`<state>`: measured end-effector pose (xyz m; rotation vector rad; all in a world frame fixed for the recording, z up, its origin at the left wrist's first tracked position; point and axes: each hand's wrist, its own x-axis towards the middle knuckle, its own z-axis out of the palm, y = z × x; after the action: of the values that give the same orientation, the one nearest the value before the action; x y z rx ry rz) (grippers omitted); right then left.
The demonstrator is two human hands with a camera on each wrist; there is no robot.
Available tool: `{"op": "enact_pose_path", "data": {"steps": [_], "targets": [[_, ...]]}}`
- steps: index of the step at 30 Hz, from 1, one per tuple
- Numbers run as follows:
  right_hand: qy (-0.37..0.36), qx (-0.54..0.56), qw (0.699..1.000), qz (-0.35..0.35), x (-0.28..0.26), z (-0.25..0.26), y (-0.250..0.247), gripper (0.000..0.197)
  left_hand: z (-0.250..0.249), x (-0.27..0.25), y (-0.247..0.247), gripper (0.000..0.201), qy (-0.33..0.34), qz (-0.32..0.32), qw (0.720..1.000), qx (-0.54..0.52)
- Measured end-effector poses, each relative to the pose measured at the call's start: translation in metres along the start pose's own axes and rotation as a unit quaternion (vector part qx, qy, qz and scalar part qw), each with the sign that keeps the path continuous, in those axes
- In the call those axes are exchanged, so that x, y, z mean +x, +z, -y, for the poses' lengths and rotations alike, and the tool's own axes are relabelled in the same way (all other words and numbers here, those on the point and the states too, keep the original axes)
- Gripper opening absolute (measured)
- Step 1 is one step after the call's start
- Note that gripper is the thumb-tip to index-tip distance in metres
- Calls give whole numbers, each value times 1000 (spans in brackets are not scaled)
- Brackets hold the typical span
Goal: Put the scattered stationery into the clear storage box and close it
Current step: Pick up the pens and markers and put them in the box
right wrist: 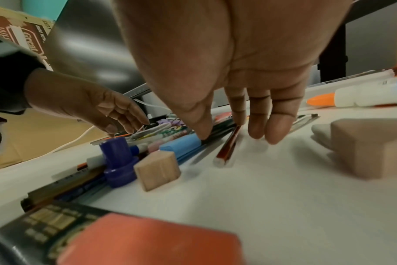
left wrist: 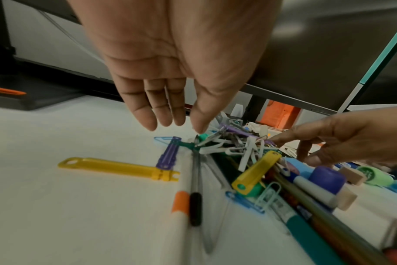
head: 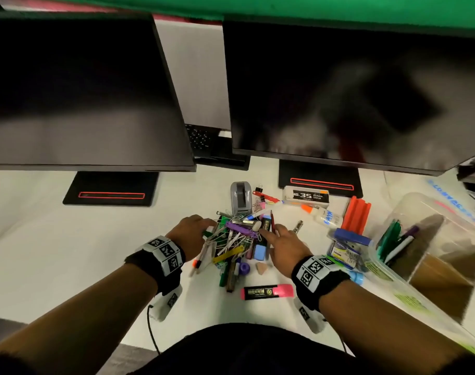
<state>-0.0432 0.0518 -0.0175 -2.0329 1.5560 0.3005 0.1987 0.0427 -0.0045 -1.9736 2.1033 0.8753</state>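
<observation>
Hands flanking the stationery pile [head: 235,239]
Left hand [head: 189,234] and right hand [head: 286,246], fingers loose and empty; a two-sided scoop could spill paper clips [left wrist: 266,195].

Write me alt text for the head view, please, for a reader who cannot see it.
Two open hands, left hand and right hand, flank a stationery pile on a white desk. A clear box holding pens stands at right; two dark monitors fill the background.
</observation>
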Motion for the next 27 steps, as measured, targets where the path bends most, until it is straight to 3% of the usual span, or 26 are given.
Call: {"op": "enact_pose_path", "data": {"steps": [9,12,14,17,20,24,27], "targets": [[33,-2,999,-12,7,4,8,45,-5,17,15,61,57,46,997,12],[72,23,997,-22,5,-2,7,51,-6,20,16,63,67,53,996,-10],[97,29,995,-27,3,-7,3,35,-5,22,16,62,77,56,995,-24],[119,39,992,-31,5,-13,2,32,-3,22,15,54,84,46,995,-38],[121,39,991,-48,10,-14,1,39,-4,20,17,48,69,17,996,-61],[131,87,985,-67,12,-15,-4,35,-2,14,15,42,-2,-85,991,-100],[139,102,983,-65,10,-13,-11,32,4,10,16,32,-59,-79,991,-88]]}}
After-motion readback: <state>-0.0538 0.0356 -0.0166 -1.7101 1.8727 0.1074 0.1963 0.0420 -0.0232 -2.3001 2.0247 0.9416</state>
